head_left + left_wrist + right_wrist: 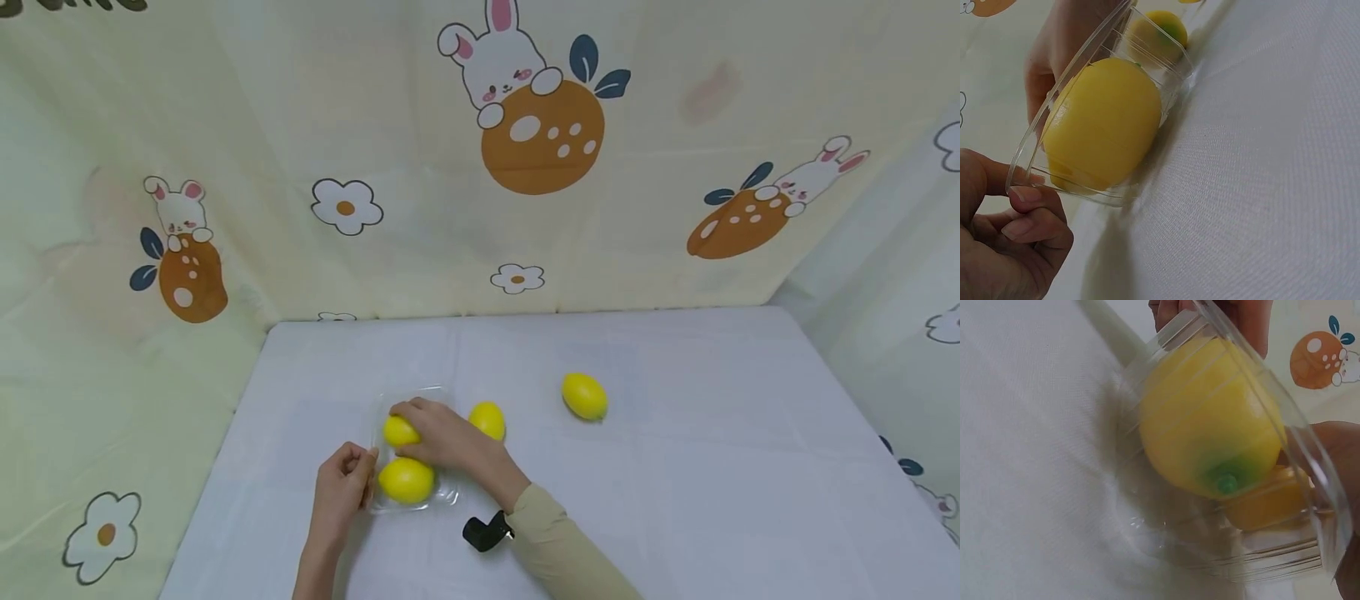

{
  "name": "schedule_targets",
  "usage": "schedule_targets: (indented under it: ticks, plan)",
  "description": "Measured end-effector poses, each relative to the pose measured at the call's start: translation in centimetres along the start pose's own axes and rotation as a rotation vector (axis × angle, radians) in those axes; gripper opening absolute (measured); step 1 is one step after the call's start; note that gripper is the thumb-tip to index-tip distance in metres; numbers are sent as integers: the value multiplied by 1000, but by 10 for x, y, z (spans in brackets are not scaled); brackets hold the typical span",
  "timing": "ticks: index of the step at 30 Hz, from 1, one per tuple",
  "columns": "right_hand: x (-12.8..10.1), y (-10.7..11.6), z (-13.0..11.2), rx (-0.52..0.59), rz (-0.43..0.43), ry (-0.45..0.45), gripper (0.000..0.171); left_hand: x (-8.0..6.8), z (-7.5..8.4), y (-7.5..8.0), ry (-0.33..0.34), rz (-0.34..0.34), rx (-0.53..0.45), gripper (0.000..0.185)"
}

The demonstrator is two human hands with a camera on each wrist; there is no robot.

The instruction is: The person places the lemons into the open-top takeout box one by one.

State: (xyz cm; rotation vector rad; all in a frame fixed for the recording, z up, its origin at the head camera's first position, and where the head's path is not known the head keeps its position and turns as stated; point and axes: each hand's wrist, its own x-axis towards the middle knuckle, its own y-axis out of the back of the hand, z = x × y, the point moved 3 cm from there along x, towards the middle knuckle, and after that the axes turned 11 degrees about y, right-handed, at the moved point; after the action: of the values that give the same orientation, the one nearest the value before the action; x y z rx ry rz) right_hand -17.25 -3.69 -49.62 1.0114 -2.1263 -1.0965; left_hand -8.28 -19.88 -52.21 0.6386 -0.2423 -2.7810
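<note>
The right hand (pixel 442 437) curled over a lemon (pixel 399 432) at the clear tray's (pixel 450 493) far end; the left hand (pixel 341 492) pinched its near-left rim.

Left hand (pixel 339 486) pinching with thumb and curled fingers (pixel 1025 226); right hand (pixel 438 435) reaching across, palm down, fingers bent and gripping.

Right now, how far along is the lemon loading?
Done: one lemon lies in the clear tray. In hand: the right hand grips a second lemon over the tray, while the left hand pinches the tray's rim. Left: two lemons on the table, one beside the tray, one farther right.
</note>
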Motion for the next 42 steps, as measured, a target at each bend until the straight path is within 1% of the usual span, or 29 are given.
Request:
schedule_targets:
  ticks: [3, 11, 15, 18, 22, 26, 29, 31, 36, 39, 42]
  plan:
    - [-2, 2, 0, -1, 2, 7, 50, 0, 1, -1, -11, -9, -5, 24]
    - [-7, 7, -4, -16, -8, 8, 46, 1, 5, 1, -23, -2, 3, 22]
    - [-15, 12, -6, -37, 19, 14, 43, 1, 5, 1, -25, -2, 1, 22]
    - [-24, 19, -9, -69, 55, 38, 41, 2, 4, 1, -26, -3, -2, 23]
    - [-42, 29, -14, -119, 125, 91, 37, 2, 5, 0, -19, -4, 5, 23]
    - [-66, 35, -21, -139, 198, 181, 35, 3, 5, 0, -10, -3, 8, 23]
    - [-83, 39, -27, -166, 247, 246, 37, 3, 4, 0, -8, -6, 5, 23]
    - [-93, 42, -30, -200, 282, 274, 38, 3, 4, 0, -12, -8, 3, 23]
    - [-121, 52, -35, -284, 371, 307, 49, 2, 3, -1, -8, -10, 24, 23]
    - [-136, 60, -36, -291, 410, 309, 54, 0, 2, -2, 3, -9, 33, 23]
    - [-146, 73, -35, -307, 443, 308, 56, -1, 2, -1, 5, -5, 33, 22]
